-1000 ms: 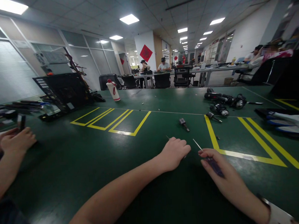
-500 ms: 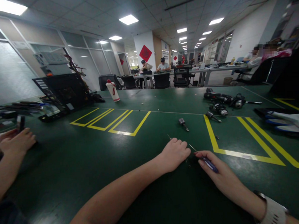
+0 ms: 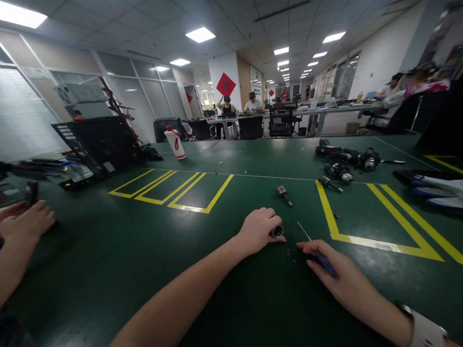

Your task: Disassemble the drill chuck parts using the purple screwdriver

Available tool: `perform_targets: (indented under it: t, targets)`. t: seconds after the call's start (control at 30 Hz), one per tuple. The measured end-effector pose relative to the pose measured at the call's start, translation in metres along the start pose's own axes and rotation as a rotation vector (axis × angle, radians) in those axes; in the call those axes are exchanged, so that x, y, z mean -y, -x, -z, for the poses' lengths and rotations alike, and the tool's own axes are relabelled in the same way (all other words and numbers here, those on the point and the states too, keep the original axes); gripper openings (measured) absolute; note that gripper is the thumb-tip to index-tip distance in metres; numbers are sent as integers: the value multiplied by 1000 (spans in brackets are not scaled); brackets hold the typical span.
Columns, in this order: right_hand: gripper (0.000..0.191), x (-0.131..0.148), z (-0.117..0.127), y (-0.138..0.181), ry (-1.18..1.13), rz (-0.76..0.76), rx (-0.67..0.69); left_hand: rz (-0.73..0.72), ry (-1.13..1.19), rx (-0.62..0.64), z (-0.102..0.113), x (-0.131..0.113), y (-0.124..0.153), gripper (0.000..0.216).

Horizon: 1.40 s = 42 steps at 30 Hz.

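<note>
My left hand (image 3: pixel 260 229) is closed around a hollow metal cylinder (image 3: pixel 277 231), whose round open end faces me; the rest of it lies hidden in my palm. In my right hand (image 3: pixel 333 266) is a screwdriver (image 3: pixel 327 264) with a blue-purple handle, its thin shaft pointing up and left, apart from the cylinder. Several tiny dark rings or nuts (image 3: pixel 288 253) lie on the green table between my hands. Beyond them rests a metal tool part with a shank (image 3: pixel 284 195), looking like a small drill chuck.
Several power-tool parts (image 3: pixel 341 160) lie at the back right, beside a gripping part with a shank (image 3: pixel 329 183). Blue-and-white gloves (image 3: pixel 445 189) are at far right. Yellow tape (image 3: pixel 390 247) marks the table. A white bottle (image 3: pixel 175 144) stands behind. At left, another person's hands (image 3: pixel 26 220) hold a dark object.
My left hand has turned and shifted slightly left, bringing the cylinder's open end into view. My right hand has lowered a little with the screwdriver, widening the gap between the hands.
</note>
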State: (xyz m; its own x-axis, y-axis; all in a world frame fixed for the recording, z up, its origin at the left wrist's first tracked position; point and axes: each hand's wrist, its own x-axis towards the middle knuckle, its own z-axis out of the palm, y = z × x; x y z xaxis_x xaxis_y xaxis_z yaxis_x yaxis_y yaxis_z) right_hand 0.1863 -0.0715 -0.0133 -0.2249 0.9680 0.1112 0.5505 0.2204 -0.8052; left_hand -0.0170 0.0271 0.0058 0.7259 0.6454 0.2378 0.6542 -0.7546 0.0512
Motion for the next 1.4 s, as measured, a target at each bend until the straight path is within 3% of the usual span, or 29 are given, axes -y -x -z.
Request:
perform_targets:
  t: [0.3, 0.5, 0.7, 0.8, 0.9, 1.03, 1.13, 1.27, 1.4]
  targets:
    - [12, 7, 2, 2, 18, 70, 39, 94, 238, 271, 27, 3, -4, 25]
    - [16, 5, -7, 1, 94, 165, 116, 76, 260, 426, 40, 10, -3, 32]
    - [16, 7, -11, -1, 135, 182, 103, 27, 253, 558, 43, 3, -1, 45]
    - [17, 12, -14, -4, 142, 165, 75, -22, 287, 566, 43, -1, -2, 48]
    - [31, 20, -21, -10, 157, 171, 36, -66, 391, 549, 41, 2, -3, 50]
    - [40, 29, -32, -21, 204, 237, 10, 26, 826, 623, 40, 20, 0, 64]
    - [42, 31, -36, -29, 243, 286, 18, 97, 1001, 656, 43, 41, 3, 54]
    - [22, 30, -37, -36, 298, 362, 72, 191, 1051, 525, 42, 62, 6, 55]
    - [34, 27, -33, -31, 347, 394, 93, 254, 1073, 429, 33, 69, 7, 53]
